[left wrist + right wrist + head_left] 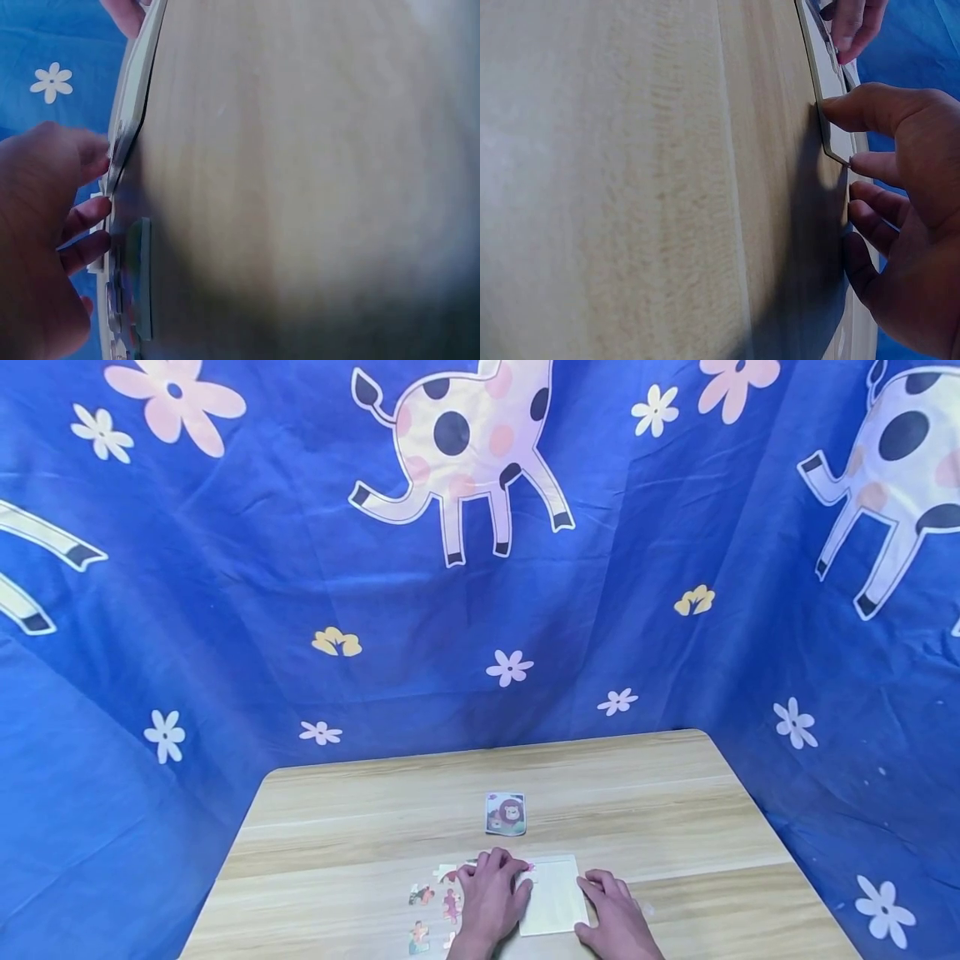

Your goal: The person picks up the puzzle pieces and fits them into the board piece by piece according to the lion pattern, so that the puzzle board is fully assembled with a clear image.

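A white puzzle board [557,902] lies flat on the table. My right hand [617,917] holds its right side, thumb and index finger against the edge; the right wrist view shows this thumb [844,109] on the rim. My left hand [491,893] is over the board's left part, its thumb and index finger pinching a puzzle piece [529,867] at the upper left, mostly hidden by the fingers. Loose puzzle pieces [452,906] lie left of that hand, some partly covered by it. In the left wrist view the left fingers [86,217] are at the board's edge.
A small square picture card with a lion [506,814] lies beyond the board. Further loose pieces [419,937] are at the table's front left. The wooden table [360,827] is bordered by blue cloth [420,635] with animals and flowers.
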`<state>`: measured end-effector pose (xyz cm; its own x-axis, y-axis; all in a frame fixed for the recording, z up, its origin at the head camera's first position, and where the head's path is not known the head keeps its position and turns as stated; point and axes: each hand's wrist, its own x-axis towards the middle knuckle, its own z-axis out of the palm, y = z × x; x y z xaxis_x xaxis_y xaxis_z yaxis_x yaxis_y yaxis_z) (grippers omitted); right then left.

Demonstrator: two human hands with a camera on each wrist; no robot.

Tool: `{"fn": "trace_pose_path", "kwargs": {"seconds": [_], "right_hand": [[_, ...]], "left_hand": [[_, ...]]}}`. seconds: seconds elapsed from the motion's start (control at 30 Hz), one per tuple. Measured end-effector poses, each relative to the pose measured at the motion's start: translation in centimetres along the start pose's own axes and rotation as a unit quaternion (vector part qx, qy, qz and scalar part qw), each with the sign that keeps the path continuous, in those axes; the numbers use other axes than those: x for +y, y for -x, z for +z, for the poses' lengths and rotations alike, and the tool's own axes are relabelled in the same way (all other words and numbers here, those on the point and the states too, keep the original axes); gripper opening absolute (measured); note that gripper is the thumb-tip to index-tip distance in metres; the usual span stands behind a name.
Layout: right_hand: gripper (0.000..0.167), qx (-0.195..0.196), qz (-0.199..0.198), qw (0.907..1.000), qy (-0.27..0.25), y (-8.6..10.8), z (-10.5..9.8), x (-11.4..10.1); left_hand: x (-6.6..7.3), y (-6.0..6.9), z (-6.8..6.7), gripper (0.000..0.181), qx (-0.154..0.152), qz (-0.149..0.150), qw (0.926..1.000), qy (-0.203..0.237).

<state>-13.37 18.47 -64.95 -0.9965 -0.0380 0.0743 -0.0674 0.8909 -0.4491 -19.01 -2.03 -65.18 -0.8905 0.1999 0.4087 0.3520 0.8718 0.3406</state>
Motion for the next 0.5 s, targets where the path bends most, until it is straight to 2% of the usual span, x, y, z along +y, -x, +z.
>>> {"fn": "trace_pose_path", "kwargs": {"seconds": [0.13,0.3,0.5], "right_hand": [[0.066,-0.005,0.000,1.0000,-0.001,0.00,0.10,0.04],[0.067,-0.014,0.001,0.9999,-0.002,-0.02,0.11,0.02],[0.067,-0.010,0.000,0.9999,-0.006,0.12,-0.27,-0.20]], "left_hand": [[-0.07,0.17,0.05,0.022,-0.011,-0.005,0.9999,-0.003],[-0.21,0.36,0.08,0.022,-0.006,-0.005,1.0000,0.006],[-0.55,0.36,-0.44,0.025,-0.012,-0.031,0.9992,0.022]]}}
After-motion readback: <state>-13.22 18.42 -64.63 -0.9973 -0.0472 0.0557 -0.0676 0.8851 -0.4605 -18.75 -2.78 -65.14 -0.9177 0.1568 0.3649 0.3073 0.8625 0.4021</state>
